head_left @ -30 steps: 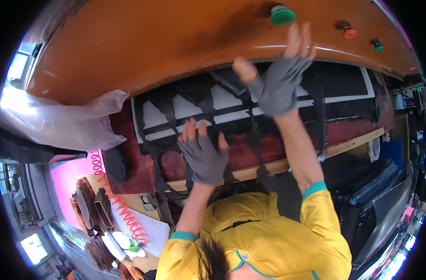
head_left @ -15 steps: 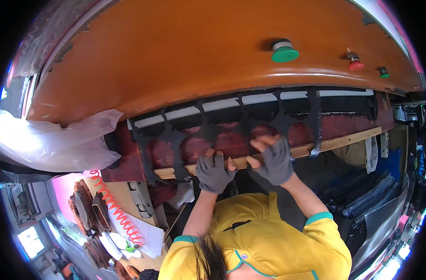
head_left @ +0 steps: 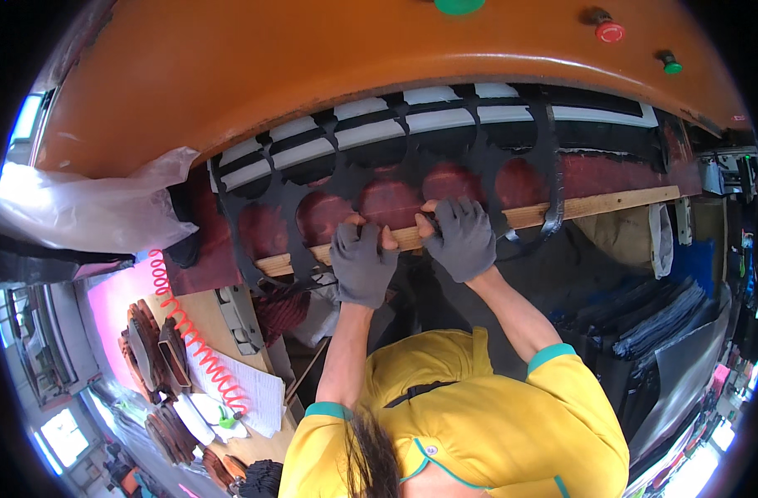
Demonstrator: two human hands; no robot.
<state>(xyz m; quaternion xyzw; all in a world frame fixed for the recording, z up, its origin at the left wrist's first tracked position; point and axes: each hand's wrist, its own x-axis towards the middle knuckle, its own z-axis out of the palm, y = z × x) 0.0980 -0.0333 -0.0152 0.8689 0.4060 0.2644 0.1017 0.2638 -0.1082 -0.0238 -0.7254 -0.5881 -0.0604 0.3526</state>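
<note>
Both gloved hands at the front edge of the press bed. Left hand (head_left: 362, 264) and right hand (head_left: 460, 239) are curled shut over the near strip of a black sheet (head_left: 371, 178), a punched-out web with round holes, pinching it against the wood rail (head_left: 562, 209) along the bed's lip

Sheet lies draped over the dark red pad (head_left: 445, 184); its far part reaches under the orange press head (head_left: 329, 66), its near strip hangs just over the rail. Red shows through every hole in view, so the cutting looks done (my reading: the web is what remains)

Left to do, as I judge it: lift the web clear of the bed. It lies flat for now, not raised

Red coiled hose (head_left: 192, 332) and papers sit on the tabletop (head_left: 198, 311) at left; clear plastic film (head_left: 88, 207) bunched beside the press
</note>
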